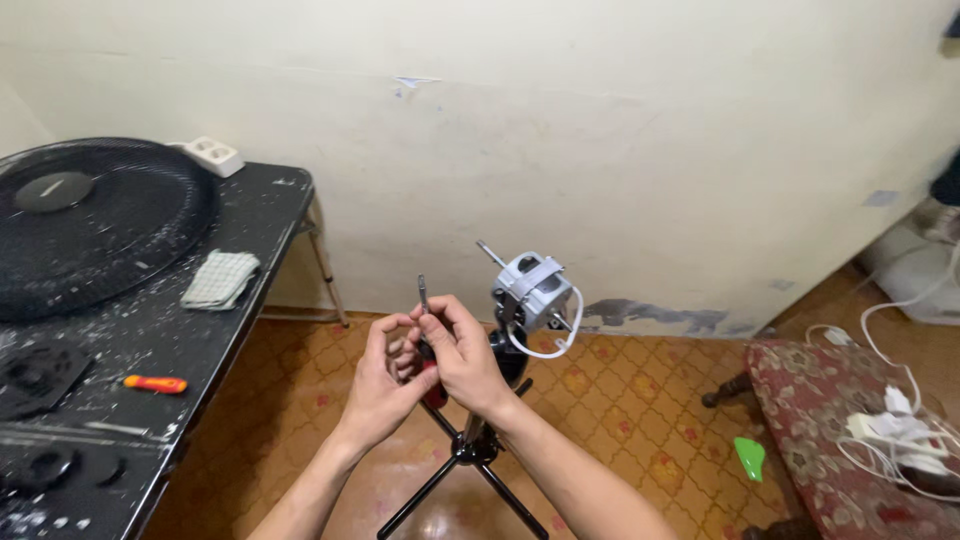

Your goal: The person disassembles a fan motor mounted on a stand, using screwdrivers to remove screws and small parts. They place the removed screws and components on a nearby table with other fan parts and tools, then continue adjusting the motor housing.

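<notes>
Red-handled screwdriver (427, 345) gripped by both hands: left hand (385, 375) cupped under the handle, right hand (462, 352) closed over it. Shaft points to 12 o'clock. Grey motor (533, 290) on black tripod (465, 455) sits at 2 o'clock, nearer the right hand.

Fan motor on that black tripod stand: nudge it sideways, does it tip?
Probably top-heavy: the motor sits high on the thin-legged stand. The smooth tiled floor may let the legs slide. The white cable looks floppy and could snag.
</notes>
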